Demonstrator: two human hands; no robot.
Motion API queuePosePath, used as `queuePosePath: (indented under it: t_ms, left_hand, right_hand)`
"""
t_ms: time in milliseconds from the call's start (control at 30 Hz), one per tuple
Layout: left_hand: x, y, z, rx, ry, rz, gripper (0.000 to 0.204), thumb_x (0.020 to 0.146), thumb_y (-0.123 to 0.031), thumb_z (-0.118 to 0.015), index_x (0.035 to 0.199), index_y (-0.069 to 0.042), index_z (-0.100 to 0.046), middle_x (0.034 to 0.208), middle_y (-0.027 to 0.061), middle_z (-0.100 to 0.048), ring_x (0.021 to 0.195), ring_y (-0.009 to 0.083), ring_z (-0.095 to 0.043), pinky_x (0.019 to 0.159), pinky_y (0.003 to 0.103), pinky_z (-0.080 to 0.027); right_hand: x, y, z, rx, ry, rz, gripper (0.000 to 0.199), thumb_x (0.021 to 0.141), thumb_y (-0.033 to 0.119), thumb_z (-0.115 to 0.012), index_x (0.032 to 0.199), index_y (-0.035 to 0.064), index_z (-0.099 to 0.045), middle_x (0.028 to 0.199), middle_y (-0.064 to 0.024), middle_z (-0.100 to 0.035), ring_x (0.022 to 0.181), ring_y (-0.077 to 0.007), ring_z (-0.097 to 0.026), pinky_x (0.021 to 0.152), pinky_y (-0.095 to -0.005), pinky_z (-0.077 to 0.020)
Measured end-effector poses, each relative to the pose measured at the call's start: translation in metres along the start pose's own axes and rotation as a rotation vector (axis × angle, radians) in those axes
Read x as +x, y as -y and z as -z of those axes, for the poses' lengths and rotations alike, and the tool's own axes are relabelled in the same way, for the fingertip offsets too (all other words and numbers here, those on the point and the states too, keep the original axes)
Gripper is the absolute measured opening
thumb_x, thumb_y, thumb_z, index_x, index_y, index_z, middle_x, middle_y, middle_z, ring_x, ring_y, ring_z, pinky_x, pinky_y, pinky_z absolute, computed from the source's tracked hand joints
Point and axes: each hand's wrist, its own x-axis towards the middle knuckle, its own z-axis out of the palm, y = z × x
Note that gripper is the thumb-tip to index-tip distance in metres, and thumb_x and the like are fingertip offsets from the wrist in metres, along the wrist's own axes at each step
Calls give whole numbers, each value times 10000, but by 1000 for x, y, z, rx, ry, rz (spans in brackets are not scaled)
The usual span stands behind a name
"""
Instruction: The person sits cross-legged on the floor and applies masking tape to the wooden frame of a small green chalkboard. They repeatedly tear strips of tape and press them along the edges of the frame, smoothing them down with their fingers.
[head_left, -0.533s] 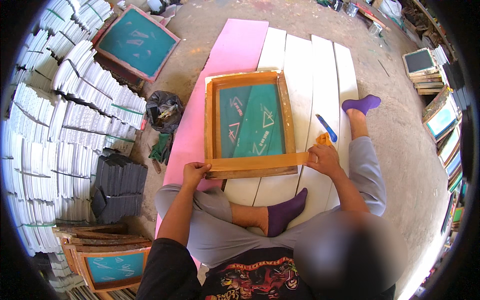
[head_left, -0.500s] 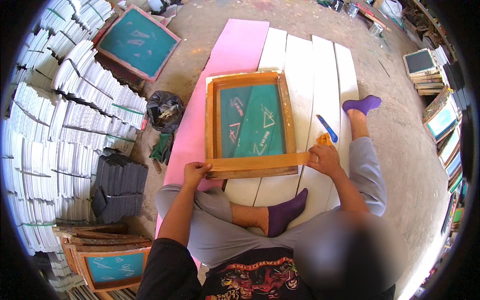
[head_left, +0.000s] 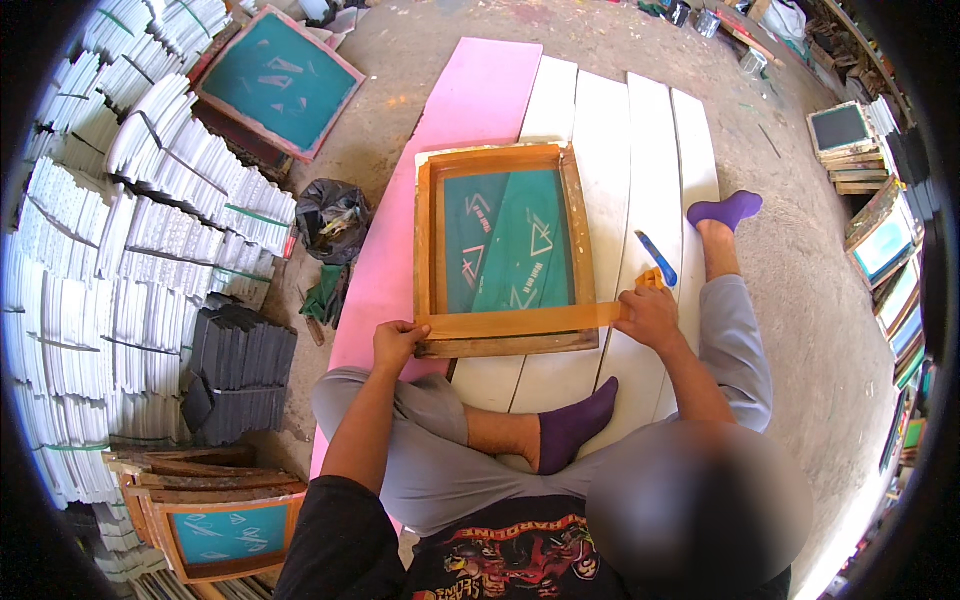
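Observation:
A wooden printing frame (head_left: 503,163) with a green mesh lies flat on white boards (head_left: 610,150) in front of me. A strip of brown tape (head_left: 520,320) is stretched along the frame's near edge. My left hand (head_left: 397,342) presses the strip's left end at the frame's near left corner. My right hand (head_left: 648,313) grips the tape roll (head_left: 650,279) at the strip's right end, just past the frame's near right corner. A blue-handled cutter (head_left: 656,258) lies on a board just beyond my right hand.
A pink board (head_left: 470,100) lies left of the white ones. Stacks of white sheets (head_left: 130,220) and dark sheets (head_left: 240,365) fill the left side. More green-mesh frames lie at the far left (head_left: 280,80), near left (head_left: 220,530) and right (head_left: 880,240). A black bag (head_left: 333,217) sits nearby.

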Motion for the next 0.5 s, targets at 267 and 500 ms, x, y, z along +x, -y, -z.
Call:
queuePosePath:
  t_ms: [267, 500]
  left_hand:
    - [-4, -9, 0, 33, -14, 11, 260, 806, -231, -862, 855, 13, -787, 680, 67, -713, 546, 119, -597, 523, 289, -468]
    - [1, -3, 1, 34, 4, 34, 257, 816, -225, -851, 864, 20, -788, 715, 80, -736, 596, 130, -640, 568, 296, -499]
  right_hand:
    - [-8, 18, -1, -135, -77, 9, 536, 743, 470, -822, 1187, 186, -729, 1077, -88, -664, 1136, -287, -564, 993, -458, -445]
    - [-11, 11, 0, -24, -39, 71, 550, 815, 349, -785, 1343, 287, -647, 1235, -107, -629, 1158, -302, -579, 982, -450, -446]
